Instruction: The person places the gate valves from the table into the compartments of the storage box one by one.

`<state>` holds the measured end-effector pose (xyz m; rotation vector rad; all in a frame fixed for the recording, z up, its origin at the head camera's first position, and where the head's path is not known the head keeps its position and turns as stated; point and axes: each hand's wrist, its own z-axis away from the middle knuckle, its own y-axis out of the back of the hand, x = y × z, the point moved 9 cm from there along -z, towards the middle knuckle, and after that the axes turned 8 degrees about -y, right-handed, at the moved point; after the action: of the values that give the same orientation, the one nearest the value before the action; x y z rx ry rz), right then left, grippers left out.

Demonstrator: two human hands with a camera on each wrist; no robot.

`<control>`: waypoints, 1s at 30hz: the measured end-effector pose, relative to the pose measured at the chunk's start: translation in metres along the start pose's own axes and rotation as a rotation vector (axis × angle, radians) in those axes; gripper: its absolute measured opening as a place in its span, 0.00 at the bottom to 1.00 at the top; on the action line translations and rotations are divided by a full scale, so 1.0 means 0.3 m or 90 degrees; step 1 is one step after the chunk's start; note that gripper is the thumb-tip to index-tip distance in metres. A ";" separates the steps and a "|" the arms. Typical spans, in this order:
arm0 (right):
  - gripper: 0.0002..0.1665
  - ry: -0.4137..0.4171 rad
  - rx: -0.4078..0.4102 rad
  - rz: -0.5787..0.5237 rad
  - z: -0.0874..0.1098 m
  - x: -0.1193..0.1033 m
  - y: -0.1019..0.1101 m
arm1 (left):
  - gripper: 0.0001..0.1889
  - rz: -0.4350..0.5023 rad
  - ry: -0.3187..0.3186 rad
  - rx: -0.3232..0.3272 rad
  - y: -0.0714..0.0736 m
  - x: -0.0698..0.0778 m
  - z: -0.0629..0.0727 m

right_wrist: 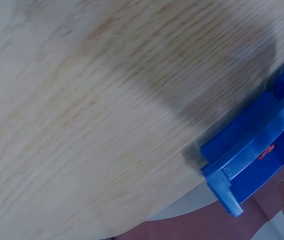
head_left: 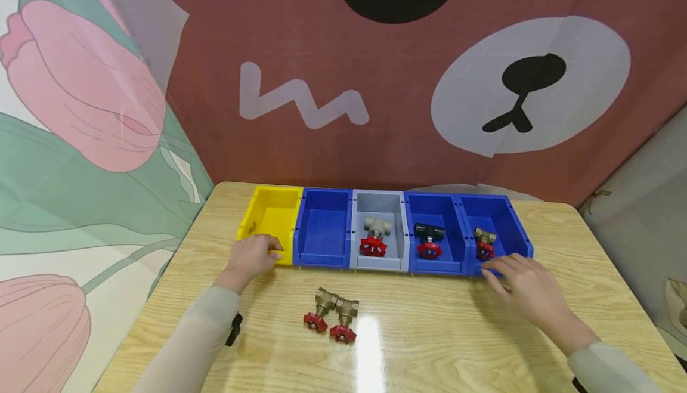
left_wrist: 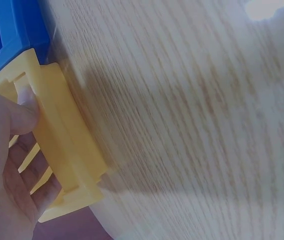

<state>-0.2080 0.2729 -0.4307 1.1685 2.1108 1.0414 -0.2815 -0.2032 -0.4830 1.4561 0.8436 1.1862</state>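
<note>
My left hand (head_left: pixel 255 257) pinches the front wall of the yellow bin (head_left: pixel 292 226) at the row's left end. The left wrist view has the thumb on the wall's outer face and the fingers inside. My right hand (head_left: pixel 525 285) is at the front rim of the rightmost blue bin (head_left: pixel 512 226), thumb spread from the loosely bent fingers. A brass valve with a red handwheel (head_left: pixel 485 243) lies in that bin, just beyond the fingertips. Two more brass valves with red handwheels, one left (head_left: pixel 322 309) and one right (head_left: pixel 345 320), lie side by side on the table.
Between the end bins stand a blue bin (head_left: pixel 325 262), a grey bin (head_left: pixel 399 223) with a pale valve (head_left: pixel 375 237), and another blue bin (head_left: pixel 437 266) with a black valve (head_left: pixel 429 240). A printed cloth (head_left: pixel 322 154) hangs behind the wooden table (head_left: pixel 429 333).
</note>
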 end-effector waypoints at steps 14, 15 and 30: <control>0.12 -0.062 -0.036 0.004 0.024 0.057 -0.020 | 0.04 0.003 0.003 0.005 -0.001 -0.003 0.000; 0.13 -0.066 -0.039 0.004 0.025 0.058 -0.022 | 0.04 0.003 0.003 0.005 -0.002 -0.003 0.000; 0.15 -0.110 -0.081 0.016 0.027 0.087 -0.060 | 0.04 0.011 0.012 -0.002 0.000 0.000 0.003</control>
<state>-0.2238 0.2922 -0.4518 1.1809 1.8744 1.0314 -0.2807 -0.2035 -0.4829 1.4540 0.8437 1.2159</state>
